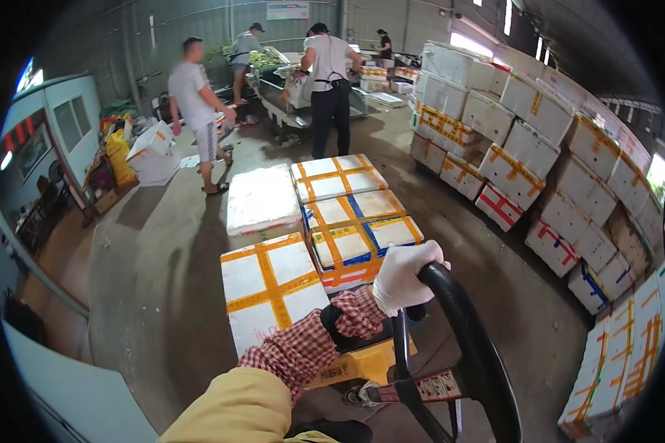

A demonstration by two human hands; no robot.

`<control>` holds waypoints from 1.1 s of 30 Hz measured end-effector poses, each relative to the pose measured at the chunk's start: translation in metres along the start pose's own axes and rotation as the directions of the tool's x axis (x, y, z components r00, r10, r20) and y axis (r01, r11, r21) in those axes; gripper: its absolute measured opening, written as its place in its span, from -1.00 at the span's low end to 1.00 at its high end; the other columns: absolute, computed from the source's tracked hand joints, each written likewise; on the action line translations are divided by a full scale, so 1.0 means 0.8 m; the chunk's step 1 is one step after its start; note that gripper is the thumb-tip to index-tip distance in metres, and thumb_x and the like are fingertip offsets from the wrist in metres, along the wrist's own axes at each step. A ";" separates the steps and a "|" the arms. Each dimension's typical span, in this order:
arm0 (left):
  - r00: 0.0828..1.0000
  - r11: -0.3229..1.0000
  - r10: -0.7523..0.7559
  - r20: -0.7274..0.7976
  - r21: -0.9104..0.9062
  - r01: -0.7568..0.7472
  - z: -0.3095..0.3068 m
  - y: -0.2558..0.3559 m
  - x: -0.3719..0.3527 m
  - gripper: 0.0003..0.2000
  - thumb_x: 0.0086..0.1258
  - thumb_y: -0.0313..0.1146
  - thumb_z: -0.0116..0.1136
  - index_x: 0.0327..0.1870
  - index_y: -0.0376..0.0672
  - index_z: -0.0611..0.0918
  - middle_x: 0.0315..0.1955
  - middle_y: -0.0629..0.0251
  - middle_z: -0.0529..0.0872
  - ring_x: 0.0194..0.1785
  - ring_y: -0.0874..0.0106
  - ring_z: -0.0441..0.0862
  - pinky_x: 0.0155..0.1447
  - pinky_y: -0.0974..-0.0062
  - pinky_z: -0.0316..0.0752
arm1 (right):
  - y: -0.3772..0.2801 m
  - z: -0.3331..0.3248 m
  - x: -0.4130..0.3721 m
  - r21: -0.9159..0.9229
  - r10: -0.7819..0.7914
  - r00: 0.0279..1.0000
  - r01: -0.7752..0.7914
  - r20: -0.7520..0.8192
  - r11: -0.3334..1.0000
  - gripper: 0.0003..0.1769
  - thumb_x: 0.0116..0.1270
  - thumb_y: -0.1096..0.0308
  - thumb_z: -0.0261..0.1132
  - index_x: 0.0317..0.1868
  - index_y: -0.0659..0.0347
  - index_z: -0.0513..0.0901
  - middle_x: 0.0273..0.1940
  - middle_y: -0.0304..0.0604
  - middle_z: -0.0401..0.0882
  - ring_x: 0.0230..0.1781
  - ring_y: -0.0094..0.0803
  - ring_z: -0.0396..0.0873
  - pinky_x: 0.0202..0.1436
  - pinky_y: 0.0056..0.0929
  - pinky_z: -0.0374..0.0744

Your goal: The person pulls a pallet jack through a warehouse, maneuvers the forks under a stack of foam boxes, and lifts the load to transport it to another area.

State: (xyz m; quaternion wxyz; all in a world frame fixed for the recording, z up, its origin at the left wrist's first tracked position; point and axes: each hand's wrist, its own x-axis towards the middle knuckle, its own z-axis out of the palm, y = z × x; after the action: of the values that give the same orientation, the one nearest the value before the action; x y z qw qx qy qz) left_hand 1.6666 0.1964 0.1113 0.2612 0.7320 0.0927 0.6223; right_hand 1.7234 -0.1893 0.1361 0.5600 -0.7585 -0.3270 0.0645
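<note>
My left hand, in a white glove, is closed around the black loop handle of a pallet jack. A red checked sleeve cover and a yellow sleeve run up that arm. Beyond the hand, the jack's yellow body shows low down. White foam boxes stand in front of it: one with crossed orange tape nearest, one with orange and blue tape, another taped box farther off and a plain bright-lidded one. My right hand is out of view.
Tall stacks of white foam boxes line the right side, with more taped boxes at lower right. One person is at left; another bends at a metal table. A glazed cabin stands at far left.
</note>
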 end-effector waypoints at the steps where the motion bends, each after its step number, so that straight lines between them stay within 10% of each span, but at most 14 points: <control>1: 1.000 1.000 0.001 -0.023 0.021 -0.001 0.022 -0.002 0.006 -0.80 0.14 -0.48 0.38 -0.48 -0.14 0.52 -0.68 0.26 0.54 -0.61 0.33 0.59 -0.46 0.49 0.47 | 0.015 -0.016 0.023 0.017 -0.035 0.999 0.035 0.037 0.999 -0.73 0.18 0.61 0.34 -0.07 0.36 0.59 -0.36 -0.18 0.59 -0.62 -0.56 0.43 -0.62 -0.57 0.36; 7: 0.993 0.990 0.020 -0.119 0.140 -0.004 0.186 -0.034 0.044 -0.81 0.11 -0.52 0.37 -0.45 -0.17 0.52 -0.63 0.31 0.61 -0.54 0.46 0.63 -0.38 0.56 0.49 | 0.105 -0.115 0.208 0.098 -0.135 0.964 0.115 0.228 0.989 -0.62 0.12 0.69 0.30 0.00 0.40 0.55 -0.31 -0.14 0.60 -0.56 -0.60 0.45 -0.58 -0.62 0.39; 9: 0.988 0.987 0.011 -0.156 0.159 0.015 0.224 -0.039 0.066 -0.81 0.16 -0.46 0.35 -0.46 -0.14 0.50 -0.64 0.17 0.55 -0.54 0.14 0.59 -0.43 0.39 0.45 | 0.113 -0.133 0.267 0.119 -0.151 0.942 0.120 0.301 0.986 -0.61 0.12 0.73 0.26 0.00 0.41 0.51 -0.34 -0.12 0.57 -0.57 -0.60 0.45 -0.56 -0.62 0.44; 12: 0.982 0.981 -0.018 -0.187 0.187 0.053 0.298 -0.075 0.081 -0.81 0.09 -0.52 0.38 -0.45 -0.17 0.52 -0.64 0.29 0.58 -0.56 0.47 0.60 -0.40 0.55 0.46 | 0.141 -0.167 0.359 0.107 -0.097 0.922 0.061 0.375 0.992 -0.70 0.15 0.72 0.25 -0.08 0.37 0.52 -0.38 -0.17 0.55 -0.60 -0.60 0.45 -0.57 -0.63 0.43; 17: 0.975 0.940 0.026 -0.223 0.339 0.052 0.392 -0.109 0.125 -0.80 0.10 -0.49 0.39 -0.45 -0.17 0.52 -0.64 0.25 0.56 -0.57 0.40 0.57 -0.42 0.52 0.44 | 0.186 -0.192 0.520 0.128 -0.164 0.881 0.118 0.443 0.985 -0.79 0.21 0.64 0.26 -0.13 0.34 0.53 -0.43 -0.23 0.53 -0.63 -0.60 0.44 -0.59 -0.65 0.39; 33: 0.888 0.656 0.079 -0.454 0.694 0.296 0.651 -0.292 0.260 -0.77 0.06 -0.39 0.40 -0.36 -0.16 0.55 -0.60 0.13 0.60 -0.49 0.18 0.65 -0.39 0.42 0.48 | 0.343 -0.153 1.093 0.408 -0.346 0.606 0.038 0.717 0.912 -0.66 0.24 0.30 0.48 -0.12 0.34 0.60 -0.40 -0.25 0.58 -0.61 -0.62 0.45 -0.60 -0.67 0.35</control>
State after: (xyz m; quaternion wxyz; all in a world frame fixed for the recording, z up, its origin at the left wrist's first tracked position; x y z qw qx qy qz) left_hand 2.2538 0.3510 0.1286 -0.0533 0.6037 0.4420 0.6614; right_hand 2.5767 0.1652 0.1706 0.4935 -0.5025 -0.5994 0.3804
